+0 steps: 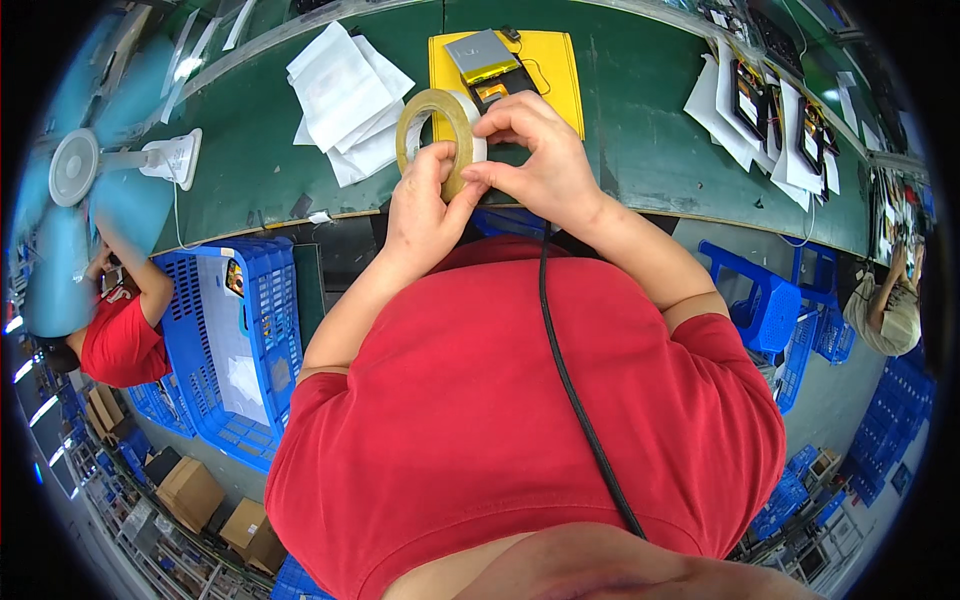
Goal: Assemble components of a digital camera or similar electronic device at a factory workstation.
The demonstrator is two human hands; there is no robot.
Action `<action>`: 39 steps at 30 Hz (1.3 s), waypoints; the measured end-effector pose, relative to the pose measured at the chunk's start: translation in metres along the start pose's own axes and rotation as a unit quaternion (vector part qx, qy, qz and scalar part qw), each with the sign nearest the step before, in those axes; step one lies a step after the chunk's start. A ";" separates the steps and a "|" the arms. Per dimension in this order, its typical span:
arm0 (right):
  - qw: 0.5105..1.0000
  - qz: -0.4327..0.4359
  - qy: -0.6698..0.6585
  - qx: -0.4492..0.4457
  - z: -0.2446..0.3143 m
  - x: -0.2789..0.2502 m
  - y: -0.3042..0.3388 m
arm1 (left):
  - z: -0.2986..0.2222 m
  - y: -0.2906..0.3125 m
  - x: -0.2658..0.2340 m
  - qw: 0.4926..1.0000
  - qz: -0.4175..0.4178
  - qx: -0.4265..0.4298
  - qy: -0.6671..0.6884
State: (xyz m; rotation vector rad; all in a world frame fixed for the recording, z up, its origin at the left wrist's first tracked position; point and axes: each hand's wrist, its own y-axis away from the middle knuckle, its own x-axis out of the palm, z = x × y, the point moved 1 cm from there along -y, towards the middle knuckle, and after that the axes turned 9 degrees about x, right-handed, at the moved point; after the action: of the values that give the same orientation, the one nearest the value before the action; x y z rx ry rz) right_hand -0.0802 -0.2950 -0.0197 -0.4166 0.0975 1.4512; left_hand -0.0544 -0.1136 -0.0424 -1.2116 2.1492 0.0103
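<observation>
marks on the silver pack point(482, 52) too small to read. my left hand point(420, 208) pinches the tape roll point(461, 128) over the green bench point(240, 130); my right hand point(552, 165) touches its right edge (clamped or merely resting, i cannot tell). roll overlaps the yellow mat point(561, 80); white papers point(340, 85) lie left.

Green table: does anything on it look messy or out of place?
Yes, mildly: the papers left of the yellow mat overlap at odd angles instead of being squared. The sheets at the right look askew too. The tape shows no obvious damage.
</observation>
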 end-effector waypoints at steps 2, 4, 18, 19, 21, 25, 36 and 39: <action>1.000 0.017 0.016 0.013 -0.003 0.000 0.002 | -0.001 0.000 0.001 1.000 -0.001 -0.018 0.007; 0.999 -0.010 -0.039 0.018 0.002 0.005 0.003 | -0.005 0.000 0.001 1.000 -0.007 -0.017 0.025; 0.987 0.076 -0.099 0.100 -0.012 -0.010 -0.006 | -0.002 0.001 -0.002 0.999 0.034 0.029 -0.018; 0.987 0.077 -0.098 0.101 -0.011 -0.010 -0.005 | -0.005 -0.001 -0.004 0.999 0.033 0.033 -0.015; 0.998 0.012 0.017 -0.062 -0.008 -0.011 -0.002 | -0.004 -0.003 -0.006 0.999 0.032 0.036 -0.011; 0.988 -0.023 0.035 -0.150 -0.010 -0.014 0.007 | -0.005 -0.006 -0.011 0.999 0.036 0.020 0.018; 0.989 0.009 0.084 -0.121 -0.001 -0.015 0.001 | -0.011 -0.012 -0.008 0.990 -0.013 0.132 -0.056; 0.985 0.009 0.103 -0.141 0.004 -0.015 0.003 | -0.008 -0.006 -0.010 0.990 0.019 0.109 -0.089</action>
State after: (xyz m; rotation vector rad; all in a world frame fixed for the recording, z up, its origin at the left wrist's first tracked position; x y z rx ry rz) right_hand -0.0859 -0.3072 -0.0120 -0.7991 0.0613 1.4406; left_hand -0.0503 -0.1118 -0.0289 -1.0047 1.9615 -0.0950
